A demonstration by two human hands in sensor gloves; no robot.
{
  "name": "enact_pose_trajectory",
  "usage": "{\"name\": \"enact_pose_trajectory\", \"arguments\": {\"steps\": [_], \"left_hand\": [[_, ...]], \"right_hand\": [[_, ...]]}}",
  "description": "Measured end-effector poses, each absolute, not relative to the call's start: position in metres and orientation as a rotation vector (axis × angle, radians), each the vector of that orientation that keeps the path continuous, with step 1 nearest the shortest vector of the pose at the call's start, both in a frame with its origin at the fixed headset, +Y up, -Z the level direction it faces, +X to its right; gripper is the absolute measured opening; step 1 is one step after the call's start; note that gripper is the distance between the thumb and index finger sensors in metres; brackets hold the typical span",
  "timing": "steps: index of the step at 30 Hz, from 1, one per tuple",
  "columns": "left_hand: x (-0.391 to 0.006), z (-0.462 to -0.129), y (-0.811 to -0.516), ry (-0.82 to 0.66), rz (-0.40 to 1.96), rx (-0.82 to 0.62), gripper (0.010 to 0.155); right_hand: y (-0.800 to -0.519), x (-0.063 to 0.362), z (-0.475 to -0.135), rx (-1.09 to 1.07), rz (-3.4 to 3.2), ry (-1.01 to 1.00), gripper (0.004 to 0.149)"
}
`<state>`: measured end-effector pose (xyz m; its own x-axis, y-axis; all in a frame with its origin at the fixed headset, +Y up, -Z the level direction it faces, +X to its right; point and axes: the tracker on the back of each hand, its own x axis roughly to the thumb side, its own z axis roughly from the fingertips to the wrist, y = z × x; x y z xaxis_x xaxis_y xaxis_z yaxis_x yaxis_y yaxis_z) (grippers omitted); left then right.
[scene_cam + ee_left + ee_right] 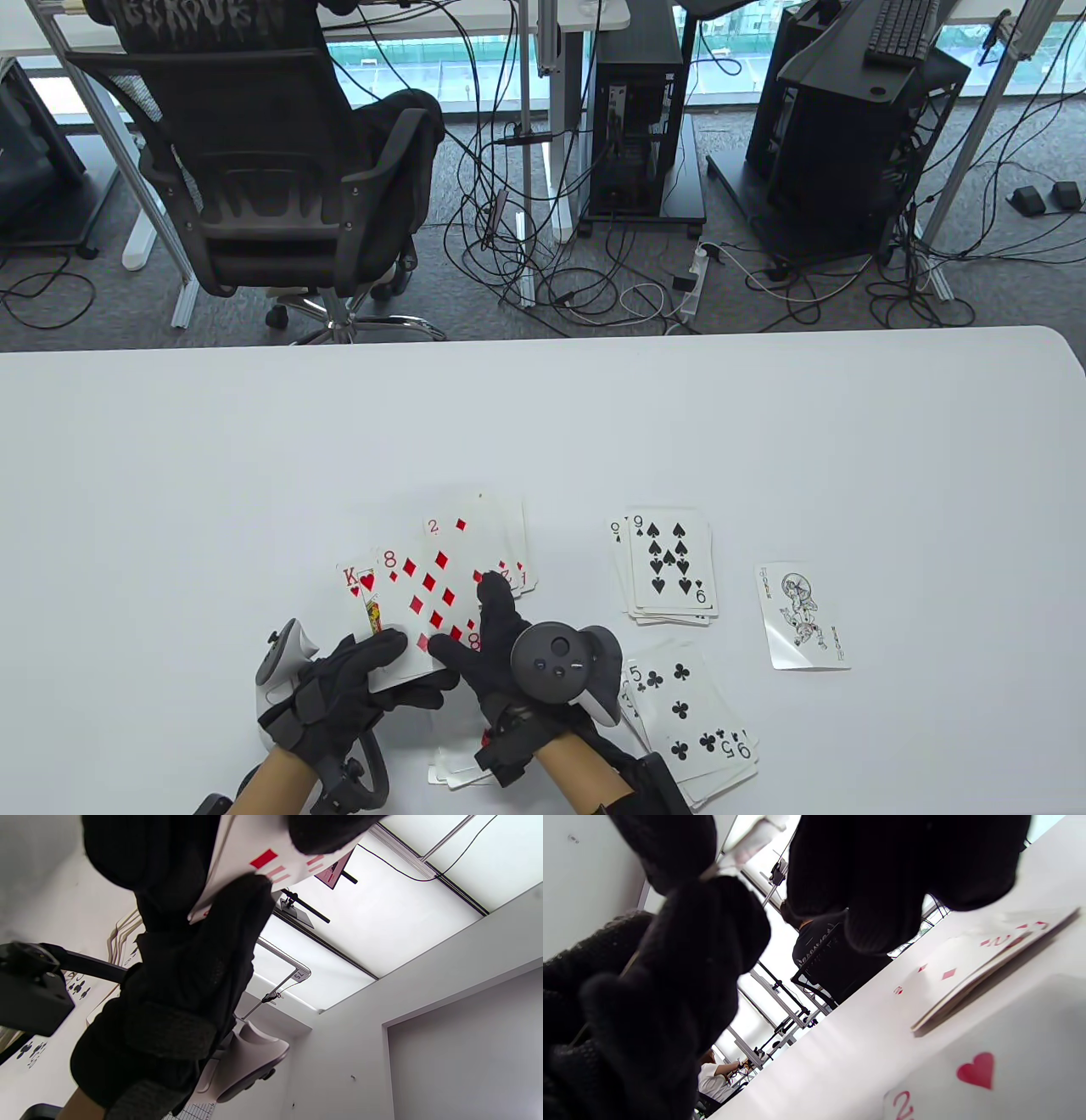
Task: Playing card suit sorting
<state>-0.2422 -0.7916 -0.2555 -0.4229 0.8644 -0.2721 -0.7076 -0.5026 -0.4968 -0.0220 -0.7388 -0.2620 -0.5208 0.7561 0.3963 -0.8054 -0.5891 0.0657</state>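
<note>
My left hand (405,666) grips a small fan of cards near the table's front edge, with the king of hearts (356,586) at its left. The 8 of diamonds (428,598) lies on top of the fan. My right hand (467,624) pinches that card, thumb on its lower face and forefinger stretched up along its right side. Behind them a diamonds pile (488,531) lies face up with a 2 on top, also seen in the right wrist view as the diamonds pile (967,971). In the left wrist view the held card (263,855) sits between gloved fingers (203,955).
A spades pile (670,569) topped by a 9 lies to the right, and a clubs pile (696,722) topped by a 5 lies at the front right. A joker (802,628) lies alone farther right. A hearts pile (450,768) with a 2 of hearts (984,1073) sits under my right wrist.
</note>
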Motion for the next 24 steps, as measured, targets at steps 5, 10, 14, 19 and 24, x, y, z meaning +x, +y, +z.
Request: {"name": "enact_pose_trajectory", "arguments": {"steps": [5,10,14,19,24], "left_hand": [[-0.243,-0.256,-0.792,-0.377,2.014,-0.611,0.043],[-0.243,-0.256,-0.792,-0.376,2.016,-0.609,0.043],[-0.243,-0.256,-0.792,-0.384,2.013,-0.610,0.043],[-0.243,-0.257,-0.791,-0.397,2.027,-0.600,0.042],[-0.244,-0.258,-0.789,-0.407,2.048,-0.577,0.042]], "right_hand": [[-0.747,-0.017,-0.267,0.402,2.038,-0.065,0.072],[-0.752,-0.011,-0.270,0.325,1.949,-0.041,0.063],[-0.756,-0.004,-0.274,0.351,1.880,-0.010,0.053],[-0.758,0.008,-0.279,0.243,1.843,-0.040,0.043],[-0.764,0.030,-0.293,0.098,1.755,-0.016,0.040]]}}
